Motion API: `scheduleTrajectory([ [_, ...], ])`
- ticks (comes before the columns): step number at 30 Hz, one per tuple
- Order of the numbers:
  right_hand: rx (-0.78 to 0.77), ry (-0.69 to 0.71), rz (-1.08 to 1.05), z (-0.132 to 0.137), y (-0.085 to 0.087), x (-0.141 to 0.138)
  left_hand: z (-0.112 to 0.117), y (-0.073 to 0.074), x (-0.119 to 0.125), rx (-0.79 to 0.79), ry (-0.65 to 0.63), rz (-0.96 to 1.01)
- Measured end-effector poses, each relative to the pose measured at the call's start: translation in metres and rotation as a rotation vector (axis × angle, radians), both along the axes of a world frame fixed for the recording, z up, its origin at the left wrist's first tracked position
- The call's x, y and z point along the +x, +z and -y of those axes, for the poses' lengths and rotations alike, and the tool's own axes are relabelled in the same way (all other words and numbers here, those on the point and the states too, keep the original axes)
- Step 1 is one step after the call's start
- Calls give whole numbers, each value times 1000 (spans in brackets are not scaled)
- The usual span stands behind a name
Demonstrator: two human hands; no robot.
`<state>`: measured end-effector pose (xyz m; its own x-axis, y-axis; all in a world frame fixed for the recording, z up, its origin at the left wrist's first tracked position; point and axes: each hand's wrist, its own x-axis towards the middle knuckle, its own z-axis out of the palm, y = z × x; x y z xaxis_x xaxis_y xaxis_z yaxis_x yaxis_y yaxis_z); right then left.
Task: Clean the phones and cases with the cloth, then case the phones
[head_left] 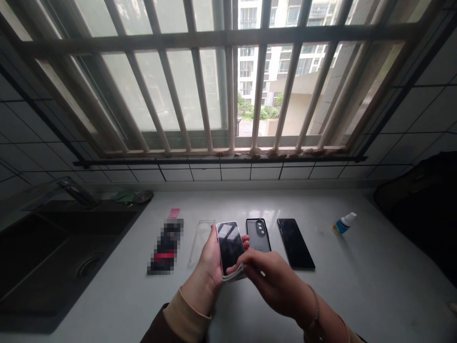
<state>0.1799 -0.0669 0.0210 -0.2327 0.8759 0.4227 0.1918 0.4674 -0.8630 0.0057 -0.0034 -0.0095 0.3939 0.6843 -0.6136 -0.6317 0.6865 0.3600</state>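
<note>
Above the middle of the worktop (107,300), the left hand (210,262) holds a white-edged smartphone (230,242), dark screen up, its fingers wrapped around the sides. The right hand (273,283) has its fingers closed on a grey cloth (233,276) at the phone's near end. Beyond the hands lie a clear phone case (193,242), partly hidden by the left, and a black phone case (257,236); to their right are a black smartphone (296,243) and a small white-capped bottle (343,225).

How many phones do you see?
2: the white-edged phone in the left hand, and the black phone right of the black case. The pixelated thing near the sink is unclear.
</note>
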Motion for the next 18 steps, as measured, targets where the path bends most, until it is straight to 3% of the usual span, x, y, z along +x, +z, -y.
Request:
scheduleTrajectory([
  [2,-88,-20,-10,-6,-1,5,1,1,1,31,-39,27],
  [4,-118,-201,-15,-13,-4,10,4,2,2,80,-115,37],
  [6,-58,-414,47,-18,-8,15,9,4,4,123,-240,76],
  [8,39,-519,155,-22,-13,17,14,6,5,166,-348,146],
  [10,125,-504,266,-24,-19,16,19,7,8,186,-400,194],
  [12,222,-393,377,-27,-26,13,21,8,11,178,-393,199],
  [15,360,-221,526,-32,-37,8,22,10,15,175,-284,185],
  [18,394,-146,618,-34,-44,7,19,11,17,134,-213,187],
])
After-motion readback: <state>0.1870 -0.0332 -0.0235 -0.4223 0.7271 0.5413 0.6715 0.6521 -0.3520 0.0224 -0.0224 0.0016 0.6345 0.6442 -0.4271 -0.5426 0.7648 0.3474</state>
